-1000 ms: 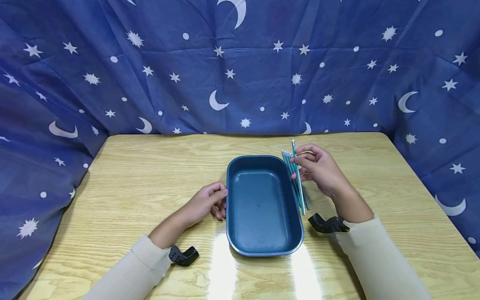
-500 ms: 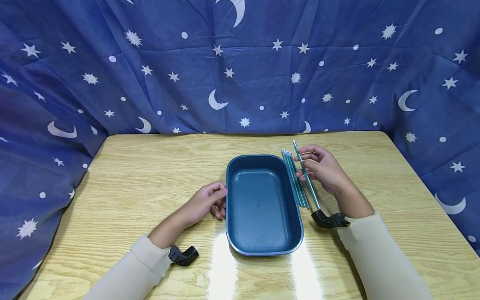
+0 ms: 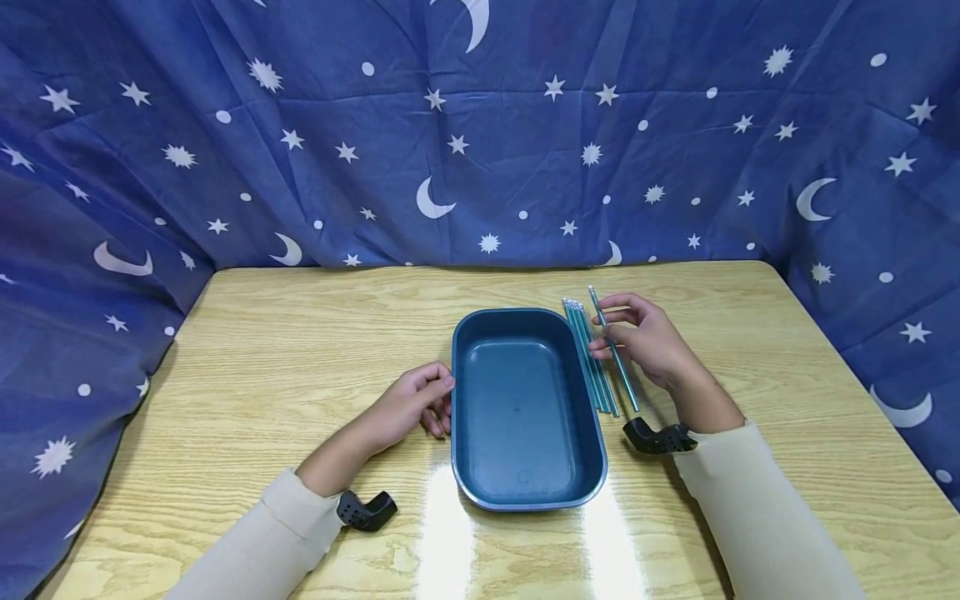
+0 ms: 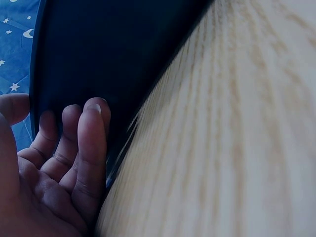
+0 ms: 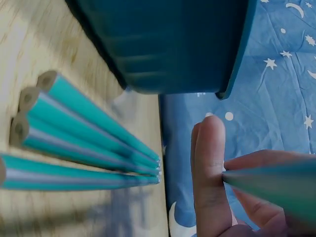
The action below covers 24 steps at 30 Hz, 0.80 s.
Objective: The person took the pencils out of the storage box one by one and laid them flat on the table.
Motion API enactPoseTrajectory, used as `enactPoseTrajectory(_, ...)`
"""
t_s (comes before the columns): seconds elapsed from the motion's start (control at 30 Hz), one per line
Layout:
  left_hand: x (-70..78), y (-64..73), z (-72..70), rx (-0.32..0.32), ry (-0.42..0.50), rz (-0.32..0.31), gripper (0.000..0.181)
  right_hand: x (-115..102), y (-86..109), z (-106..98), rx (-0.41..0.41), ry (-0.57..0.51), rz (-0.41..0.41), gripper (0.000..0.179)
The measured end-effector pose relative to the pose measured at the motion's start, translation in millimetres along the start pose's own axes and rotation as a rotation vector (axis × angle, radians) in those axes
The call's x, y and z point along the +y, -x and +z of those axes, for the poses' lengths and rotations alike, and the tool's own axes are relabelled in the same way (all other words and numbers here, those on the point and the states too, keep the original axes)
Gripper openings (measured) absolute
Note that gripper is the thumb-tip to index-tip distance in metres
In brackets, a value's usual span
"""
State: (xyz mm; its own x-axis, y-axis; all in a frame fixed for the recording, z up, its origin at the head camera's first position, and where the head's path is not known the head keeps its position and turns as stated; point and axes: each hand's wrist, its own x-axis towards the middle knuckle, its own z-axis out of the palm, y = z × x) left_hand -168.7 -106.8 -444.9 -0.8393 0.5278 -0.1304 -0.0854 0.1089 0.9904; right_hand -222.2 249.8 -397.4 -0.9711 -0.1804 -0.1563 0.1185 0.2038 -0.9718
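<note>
A deep dark-blue plastic bin (image 3: 517, 408) stands on the table, with nothing visible inside. My left hand (image 3: 416, 402) rests at its left side; in the left wrist view the bent fingers (image 4: 91, 143) lie along the outer wall, with a fingertip at the rim. To the right of the bin, my right hand (image 3: 647, 337) pinches a green pencil (image 3: 624, 379) between thumb and fingers, its eraser end pointing away. Several more green pencils (image 3: 588, 358) lie side by side between that hand and the bin, their unsharpened ends near the camera in the right wrist view (image 5: 94, 128).
The wood-grain table (image 3: 322, 333) runs back to a blue curtain (image 3: 337, 108) printed with moons and stars. Black wrist mounts (image 3: 366, 511) project from both sleeves near the tabletop.
My right hand has shifted slightly right with the pinched pencil, away from the other pencils. The pencil's near end has swung right, and it sits a little lower. The left hand stays put.
</note>
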Motion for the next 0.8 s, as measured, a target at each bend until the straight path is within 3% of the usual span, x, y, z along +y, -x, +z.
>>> enactPoseTrajectory(0.33,0.8,-0.2,0.8,0.002,0.004,-0.004,0.026,9.6,-5.9,-4.9,0.063,0.066,0.045,0.044)
enactPoseTrajectory(0.7,0.3,-1.1,0.4,0.009,0.006,-0.003,0.027,16.8,-9.5,-8.3,0.061,0.223,0.047,0.041)
enactPoseTrajectory(0.8,0.4,-1.2,0.6,0.011,0.008,-0.004,0.026,18.5,-9.6,-9.2,0.068,0.309,0.025,0.038)
